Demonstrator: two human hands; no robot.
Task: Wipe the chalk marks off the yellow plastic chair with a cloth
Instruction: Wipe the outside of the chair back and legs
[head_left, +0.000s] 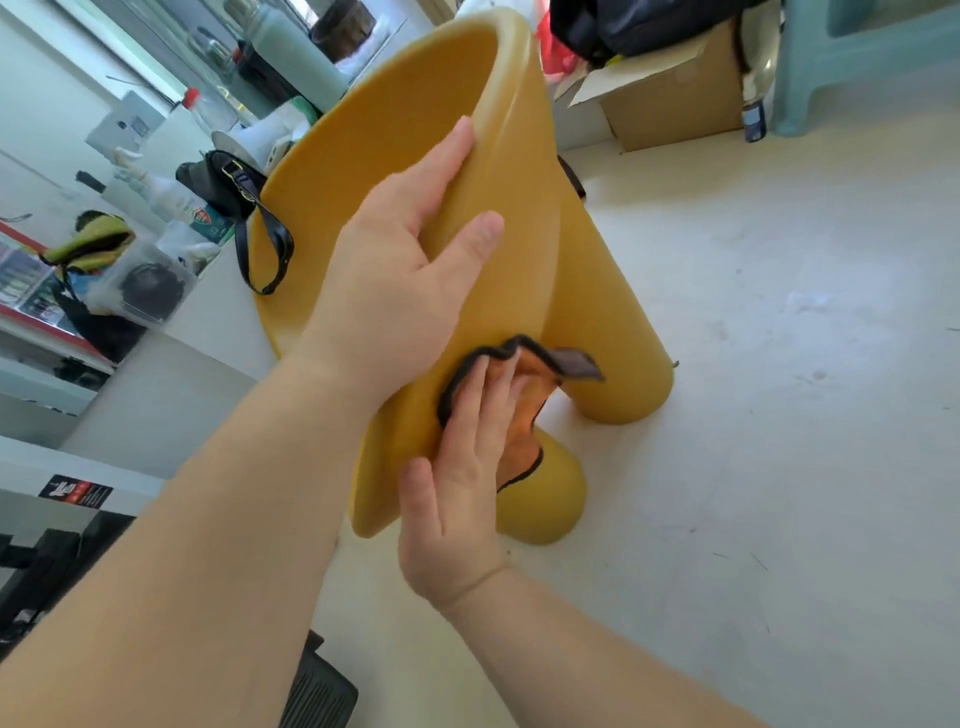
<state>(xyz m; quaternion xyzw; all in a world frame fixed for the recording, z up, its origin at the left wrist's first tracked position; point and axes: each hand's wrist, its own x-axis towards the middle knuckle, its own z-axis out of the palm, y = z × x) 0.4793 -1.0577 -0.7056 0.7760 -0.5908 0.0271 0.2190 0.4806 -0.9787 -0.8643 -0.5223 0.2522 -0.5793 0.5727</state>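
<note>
The rigid yellow plastic chair (likely light) is rim-gripped by the left hand; the soft orange cloth is pressed under the flat-fingered right hand.

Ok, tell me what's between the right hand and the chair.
The orange cloth, pressed by the right hand flat against the yellow chair; the head view shows it.
</note>
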